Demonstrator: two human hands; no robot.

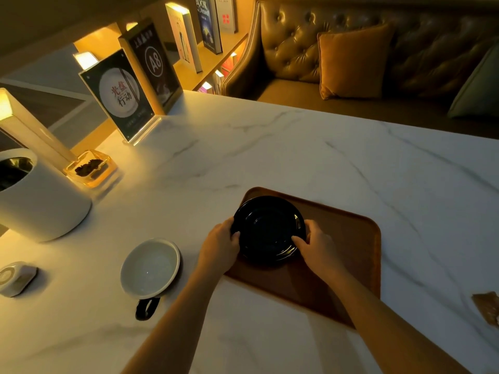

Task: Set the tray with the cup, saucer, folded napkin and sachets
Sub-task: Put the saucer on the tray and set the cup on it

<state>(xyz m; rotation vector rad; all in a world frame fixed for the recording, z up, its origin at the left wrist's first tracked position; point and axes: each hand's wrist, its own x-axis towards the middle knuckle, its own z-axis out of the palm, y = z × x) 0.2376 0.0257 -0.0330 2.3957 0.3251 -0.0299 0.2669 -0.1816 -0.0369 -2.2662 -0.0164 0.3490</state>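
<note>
Both arms reach out | left hand (220, 242) and right hand (316, 242) pinch saucer (267, 229) rim, between them over tray (348, 255) | set it flat, gently | cup (149, 267) waits left of my left hand

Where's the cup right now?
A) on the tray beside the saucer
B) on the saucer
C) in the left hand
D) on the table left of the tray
D: the cup stands on the marble table, left of the tray, while both hands grip the black saucer.
</note>
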